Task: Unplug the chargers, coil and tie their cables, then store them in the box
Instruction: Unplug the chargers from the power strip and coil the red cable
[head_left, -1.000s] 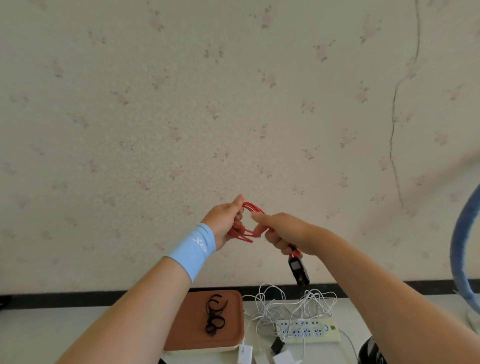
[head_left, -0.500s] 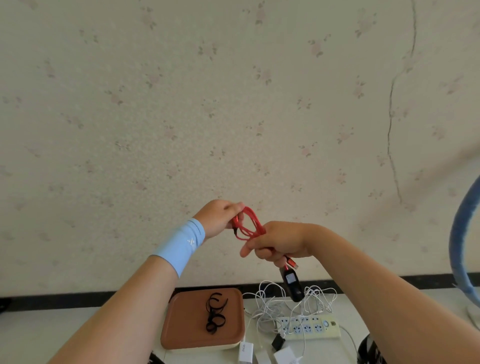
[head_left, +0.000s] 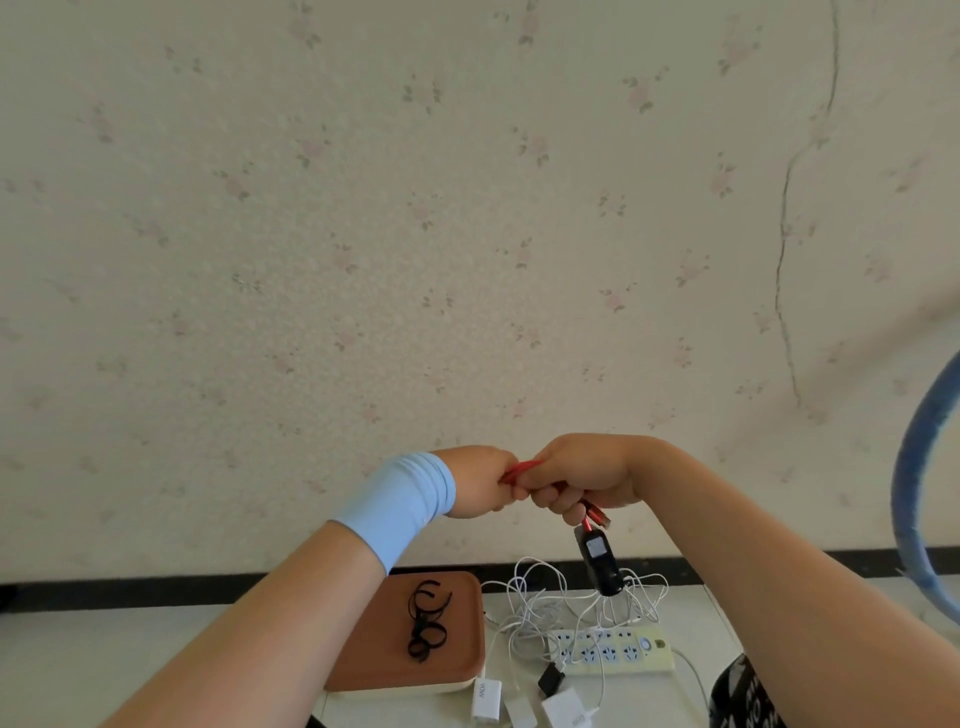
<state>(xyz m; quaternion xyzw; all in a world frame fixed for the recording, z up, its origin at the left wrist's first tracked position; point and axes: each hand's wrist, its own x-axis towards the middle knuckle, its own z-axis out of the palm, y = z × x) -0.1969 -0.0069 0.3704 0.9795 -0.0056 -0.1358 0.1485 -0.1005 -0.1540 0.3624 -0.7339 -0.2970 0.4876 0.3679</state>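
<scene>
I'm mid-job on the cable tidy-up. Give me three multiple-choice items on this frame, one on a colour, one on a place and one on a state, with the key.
1. What colour is the thin cable gripped between the left hand and the right hand?
A white; B red; C blue.

2. Where do the black looped cable ties lie?
A on the flat brown lid of the cream box; B in the left hand; C over the right hand.

3. How is the black oblong charger placed?
A resting on the flat brown lid; B gripped in the left hand; C dangling in the air below the right hand.

Key:
1 B, the strand between the fists is red.
2 A, the ties lie on the lid, apart from both hands.
3 C, it hangs from the cable's end under the right hand, clear of the lid.
</scene>
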